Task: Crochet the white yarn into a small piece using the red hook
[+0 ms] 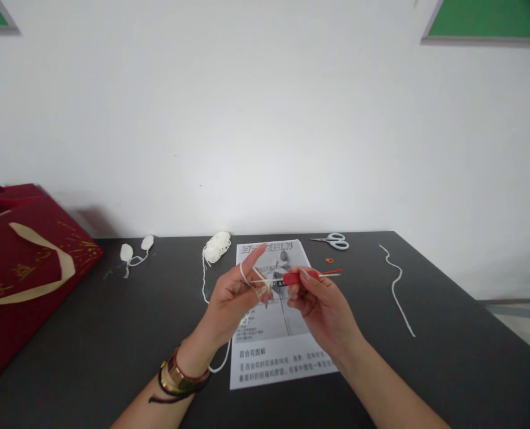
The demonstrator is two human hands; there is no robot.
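My right hand (315, 293) is closed around the red grip of a crochet hook (299, 277), whose metal shaft points left. My left hand (237, 291) pinches a small piece of white crochet work (269, 285) between thumb and fingers, at the hook's tip. Its index finger is raised, with white yarn looped around it. From there the yarn runs down past the wrist and up to a white yarn ball (217, 246) near the wall. Under both hands lies a printed pattern sheet (274, 357), partly covered by them. The stitches on the hook are too small to make out.
Scissors (336, 241) and a small orange clip (329, 260) lie behind my right hand. Farther right is a loose strand of white yarn (396, 286). Two small white crocheted pieces (126, 252) sit at the back left. A red gift bag (28, 268) stands at the left edge.
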